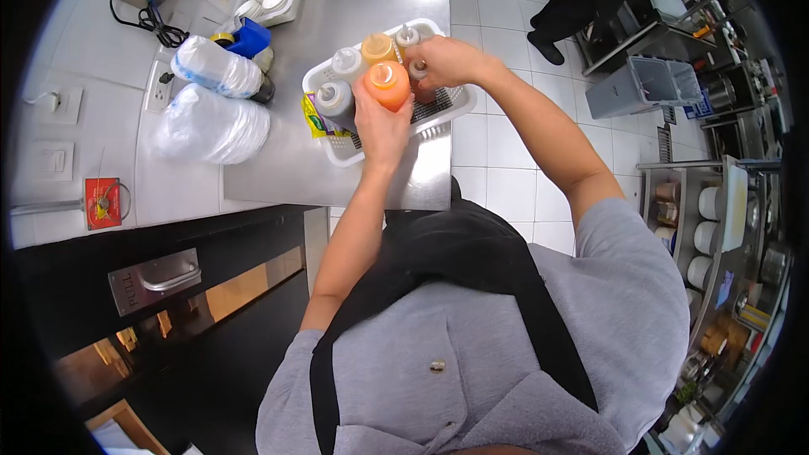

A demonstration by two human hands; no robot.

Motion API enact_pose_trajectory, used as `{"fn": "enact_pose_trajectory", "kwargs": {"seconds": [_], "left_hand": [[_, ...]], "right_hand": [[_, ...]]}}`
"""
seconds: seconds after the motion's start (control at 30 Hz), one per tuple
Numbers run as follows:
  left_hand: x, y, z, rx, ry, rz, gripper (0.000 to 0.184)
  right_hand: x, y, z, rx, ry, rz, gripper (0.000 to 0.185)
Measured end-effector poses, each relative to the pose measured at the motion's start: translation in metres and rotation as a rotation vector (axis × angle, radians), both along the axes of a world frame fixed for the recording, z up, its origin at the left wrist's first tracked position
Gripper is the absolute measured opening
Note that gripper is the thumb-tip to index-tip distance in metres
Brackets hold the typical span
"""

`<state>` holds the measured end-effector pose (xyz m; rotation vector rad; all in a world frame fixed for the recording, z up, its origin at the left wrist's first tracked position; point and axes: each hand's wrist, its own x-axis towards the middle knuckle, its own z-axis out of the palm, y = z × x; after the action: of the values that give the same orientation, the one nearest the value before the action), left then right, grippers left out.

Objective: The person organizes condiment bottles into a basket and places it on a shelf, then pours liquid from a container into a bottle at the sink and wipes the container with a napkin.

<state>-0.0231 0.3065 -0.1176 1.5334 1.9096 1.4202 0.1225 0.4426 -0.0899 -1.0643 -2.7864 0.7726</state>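
A white plastic basket stands on the steel counter with several squeeze bottles in it. My left hand is closed around an orange squeeze bottle, held above the basket's near side with its top facing me. My right hand reaches in from the right, its fingers curled at a squeeze bottle beside the orange one; they partly cover it. Around them are a grey-filled bottle, a pale-capped bottle, a yellow bottle and another clear-tipped bottle. A yellow-green packet sits at the basket's left edge.
Plastic-wrapped stacks and a blue tape dispenser lie left along the wall. A white tray of round lids is farther back. Another person stands across the tiled aisle, near a grey bin and shelving.
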Motion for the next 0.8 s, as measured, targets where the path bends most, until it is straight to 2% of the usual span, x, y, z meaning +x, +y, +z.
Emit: {"fn": "enact_pose_trajectory", "kwargs": {"seconds": [0.17, 0.23, 0.27, 0.33, 0.4, 0.43, 0.47, 0.5, 0.53, 0.6, 0.63, 0.67, 0.7, 0.73, 0.8], "left_hand": [[0.003, 0.003, -0.022, 0.061, 0.091, 0.095, 0.071], [-0.002, 0.006, -0.021, -0.144, 0.152, 0.109, 0.078], [-0.004, 0.003, -0.02, -0.14, 0.152, 0.111, 0.078], [-0.01, -0.022, -0.014, -0.426, 0.219, -0.009, 0.067], [-0.023, -0.056, -0.019, -0.336, 0.138, -0.043, 0.049], [-0.03, -0.068, -0.009, -0.348, 0.08, 0.035, 0.043], [-0.04, -0.077, 0.002, -0.359, 0.022, 0.109, 0.037], [-0.061, -0.081, -0.015, -0.278, 0.05, 0.207, 0.037], [-0.089, -0.083, -0.046, -0.196, 0.075, 0.299, 0.037], [-0.141, -0.068, -0.1, -0.221, -0.331, 0.26, 0.038], [-0.153, -0.059, -0.098, -0.262, -0.656, 0.145, 0.043], [-0.154, -0.051, -0.09, -0.248, -0.945, 0.183, 0.049], [-0.165, -0.049, -0.103, -0.244, -0.862, 0.014, 0.05], [-0.173, -0.042, -0.118, -0.231, -0.781, -0.175, 0.051], [-0.174, -0.041, -0.13, -0.24, -0.989, -0.15, 0.047]], "right_hand": [[0.001, -0.002, -0.013, -0.003, 0.082, -0.007, 0.047], [0.006, -0.001, -0.008, -0.008, 0.101, -0.015, 0.049], [0.012, -0.004, -0.006, -0.027, 0.117, -0.034, 0.049], [0.027, -0.009, -0.006, -0.051, 0.139, -0.058, 0.05], [0.05, -0.01, -0.013, -0.195, 0.267, -0.298, 0.047], [0.058, -0.008, -0.026, -0.191, 0.268, -0.308, 0.047], [0.065, -0.008, -0.051, -0.167, 0.357, -0.489, 0.049], [0.069, -0.009, -0.073, -0.138, 0.446, -0.673, 0.052], [0.066, -0.014, -0.087, -0.23, 0.46, -0.759, 0.056], [0.054, -0.025, -0.113, -0.3, 0.514, -0.766, 0.059], [0.048, -0.031, -0.119, -0.354, 0.603, -0.773, 0.06], [0.041, -0.039, -0.121, -0.286, 0.683, -0.798, 0.055], [0.034, -0.04, -0.126, -0.403, 0.79, -0.845, 0.05], [0.027, -0.048, -0.114, -0.32, 0.709, -0.956, 0.044], [0.02, -0.051, -0.122, -0.262, 0.816, -1.008, 0.034]]}}
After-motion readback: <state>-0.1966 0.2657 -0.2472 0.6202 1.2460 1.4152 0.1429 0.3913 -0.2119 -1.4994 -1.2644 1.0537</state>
